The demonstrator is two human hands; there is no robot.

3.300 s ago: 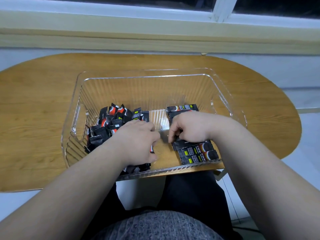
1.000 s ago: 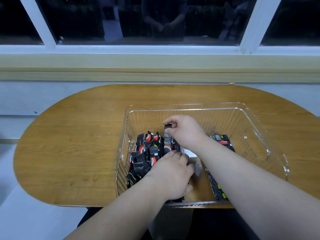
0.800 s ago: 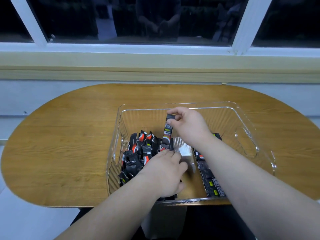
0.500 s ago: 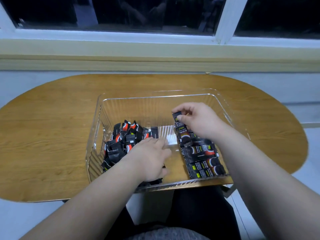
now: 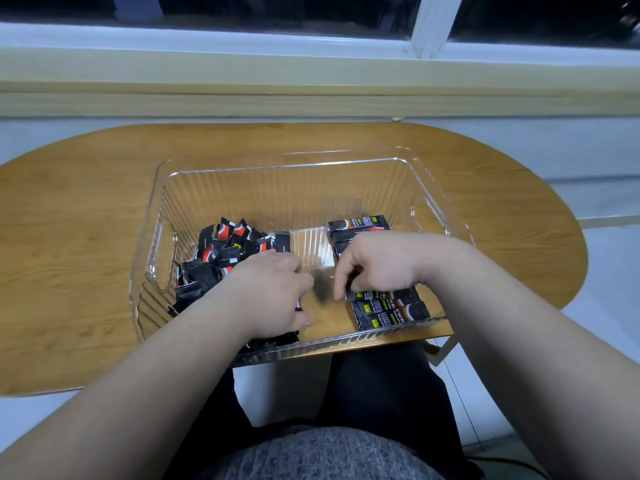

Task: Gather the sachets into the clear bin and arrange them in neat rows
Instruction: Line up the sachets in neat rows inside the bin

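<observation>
Clear plastic forms the bin [image 5: 429,188], which sits on the wooden surface [image 5: 79,237]. A loose pile of black sachets [image 5: 221,254] fills its left side; the left hand [image 5: 273,296] rests on it, fingers curled, grip hidden. The right hand [image 5: 377,265] presses bent fingers on the flat row of sachets [image 5: 388,310] at the right.

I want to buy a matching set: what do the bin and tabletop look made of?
The clear bin looks like glossy rigid plastic, possibly acrylic: see-through ribbed walls with bright glints. The tabletop shows smooth wood grain; whether it is solid wood or laminate cannot be told.
</observation>
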